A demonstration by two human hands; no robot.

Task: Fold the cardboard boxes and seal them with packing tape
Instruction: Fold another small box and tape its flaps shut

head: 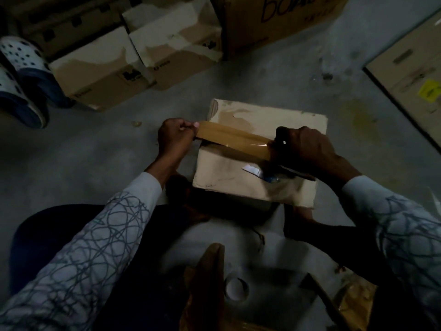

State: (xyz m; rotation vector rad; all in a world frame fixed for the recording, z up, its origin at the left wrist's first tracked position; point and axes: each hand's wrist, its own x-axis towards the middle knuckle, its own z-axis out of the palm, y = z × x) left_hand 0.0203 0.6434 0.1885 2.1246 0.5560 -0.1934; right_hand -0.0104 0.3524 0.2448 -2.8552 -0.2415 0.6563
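Observation:
A small cardboard box (260, 115) with closed top flaps sits on the grey floor in front of me. A strip of brown packing tape (233, 138) is stretched just above its top, from the left edge toward the right. My left hand (175, 137) pinches the free end of the strip at the box's left side. My right hand (307, 149) grips the tape roll at the strip's other end; the roll itself is mostly hidden under the fingers. A blue and white label (265, 174) shows on the near flap.
Several taped cardboard boxes (102, 68) stand at the back left, a large printed carton (274, 22) behind them. A flat carton (410, 68) lies at the right. Another person's dotted shoes (21, 68) are at far left. Brown cardboard (210, 283) and a round white object (236, 289) lie near my lap.

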